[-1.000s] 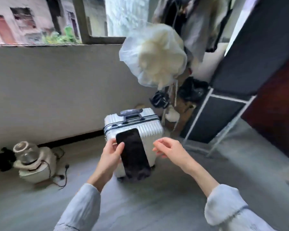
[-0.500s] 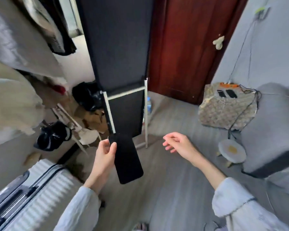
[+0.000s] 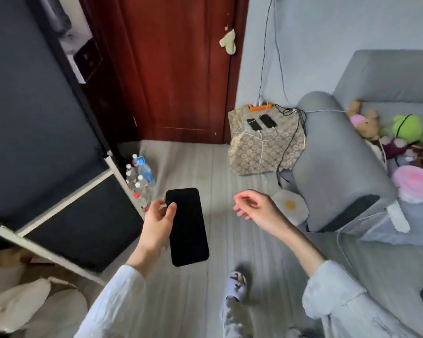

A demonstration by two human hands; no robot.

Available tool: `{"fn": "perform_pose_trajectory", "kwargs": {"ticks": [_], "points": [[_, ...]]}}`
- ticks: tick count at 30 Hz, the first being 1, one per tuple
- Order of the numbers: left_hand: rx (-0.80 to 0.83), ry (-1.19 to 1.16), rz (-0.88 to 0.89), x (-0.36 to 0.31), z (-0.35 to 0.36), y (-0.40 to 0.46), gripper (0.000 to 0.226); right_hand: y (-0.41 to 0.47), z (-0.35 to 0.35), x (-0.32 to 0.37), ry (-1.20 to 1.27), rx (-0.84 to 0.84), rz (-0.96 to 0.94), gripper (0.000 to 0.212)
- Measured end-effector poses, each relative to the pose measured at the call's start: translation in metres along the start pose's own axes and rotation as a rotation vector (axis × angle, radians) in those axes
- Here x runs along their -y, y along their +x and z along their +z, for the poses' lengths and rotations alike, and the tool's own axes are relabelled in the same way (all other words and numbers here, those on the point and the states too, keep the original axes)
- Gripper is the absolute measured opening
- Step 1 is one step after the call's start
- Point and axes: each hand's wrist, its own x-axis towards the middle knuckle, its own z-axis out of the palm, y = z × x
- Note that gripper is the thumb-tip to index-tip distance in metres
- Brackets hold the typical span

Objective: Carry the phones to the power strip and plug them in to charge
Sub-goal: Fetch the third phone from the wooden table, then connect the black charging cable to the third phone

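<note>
My left hand grips a black phone by its upper left edge, screen dark and facing me, held above the grey floor. To its right my right hand hangs empty with its fingers loosely curled and apart. Far ahead, an orange power strip lies at the back of a small stand covered in patterned cloth. Two more black phones lie side by side on that cloth, with white cables running from them.
A grey sofa with plush toys stands on the right, an egg-shaped cushion at its foot. Several water bottles stand by a dark panel with a white frame on the left. A red-brown door is straight ahead.
The view has swung right, away from the window and suitcase, to the door, sofa and power strip stand. My left hand still holds the phone; my right hand stays empty.
</note>
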Motion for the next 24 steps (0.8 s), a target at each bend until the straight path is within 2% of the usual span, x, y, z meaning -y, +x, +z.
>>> {"fn": "perform_pose_trajectory", "kwargs": {"ticks": [3, 11, 13, 18, 24], "points": [[0.016, -0.008, 0.008, -0.011, 0.053, 0.067, 0.025, 0.067, -0.042, -0.007, -0.011, -0.037, 0.003, 0.007], [0.044, 0.013, 0.001, -0.072, 0.186, 0.228, 0.026, 0.24, -0.168, -0.001, -0.041, -0.085, 0.038, 0.013], [0.054, 0.024, -0.028, -0.081, 0.209, 0.26, 0.027, 0.274, -0.188, -0.004, -0.036, -0.075, 0.069, 0.016], [0.086, 0.004, -0.028, -0.101, 0.265, 0.348, 0.012, 0.36, -0.239, -0.013, -0.044, -0.067, 0.099, 0.012], [0.11, 0.001, -0.025, -0.125, 0.341, 0.475, 0.011, 0.488, -0.297, -0.024, -0.086, -0.104, 0.121, 0.01]]}}
